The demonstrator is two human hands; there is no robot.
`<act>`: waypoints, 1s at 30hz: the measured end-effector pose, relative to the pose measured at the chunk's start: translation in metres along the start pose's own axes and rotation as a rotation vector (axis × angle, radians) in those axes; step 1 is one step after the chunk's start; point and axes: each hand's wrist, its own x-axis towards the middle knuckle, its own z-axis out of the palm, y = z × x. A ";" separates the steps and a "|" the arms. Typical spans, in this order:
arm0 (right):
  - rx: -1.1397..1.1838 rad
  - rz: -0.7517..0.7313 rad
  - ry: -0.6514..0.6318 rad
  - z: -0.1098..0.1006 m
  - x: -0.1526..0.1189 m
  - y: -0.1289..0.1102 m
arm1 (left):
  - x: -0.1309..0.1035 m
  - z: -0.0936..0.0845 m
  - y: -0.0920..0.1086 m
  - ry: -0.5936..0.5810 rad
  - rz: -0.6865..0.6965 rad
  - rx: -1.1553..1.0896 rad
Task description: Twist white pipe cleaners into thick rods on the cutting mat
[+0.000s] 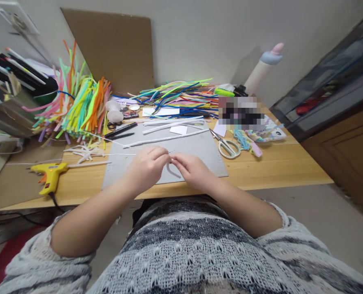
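Crowding the table's (285, 171) left end, a holder (12, 114) of markers stands beside a bright bundle of pipe cleaners (89, 106), while a yellow glue gun (51, 177) lies nearer the front edge, with white strips (85, 152) just behind it. Dark pens (120, 130) rest by the far left corner of the grey mat (209, 157), and white stems (160, 129) lie across its far half. Over the mat, close to its front edge, the left hand (149, 167) and the right hand (193, 169) meet, fingertips pinched together on one end of a short stem (173, 172); that end is mostly hidden, and the rest appears as a grey curve below the fingers. It should be very light, fuzzy rather than slippery, soft outside yet springy if wired within, easily bent and not brittle. A fingertip hold close to the end or bend looks best, light enough not to flatten the pile. Scissors (226, 145) lie just past the mat's right edge, and a patterned case (268, 130) sits near the table's far right corner.
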 end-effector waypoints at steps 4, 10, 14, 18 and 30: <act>0.413 0.069 0.047 0.006 0.003 0.005 | -0.003 0.003 0.003 0.145 -0.060 0.083; 0.721 0.194 0.085 0.013 0.004 0.006 | -0.025 0.028 0.031 0.582 -0.551 -0.248; 0.680 0.163 0.116 0.018 0.003 0.005 | -0.029 0.040 0.037 0.302 -0.807 -0.756; 0.429 0.087 0.223 0.022 0.001 0.005 | -0.029 0.035 0.029 0.150 -0.830 -0.614; -0.398 -0.116 0.284 0.028 -0.007 0.011 | -0.013 -0.005 0.026 -0.052 -0.215 0.068</act>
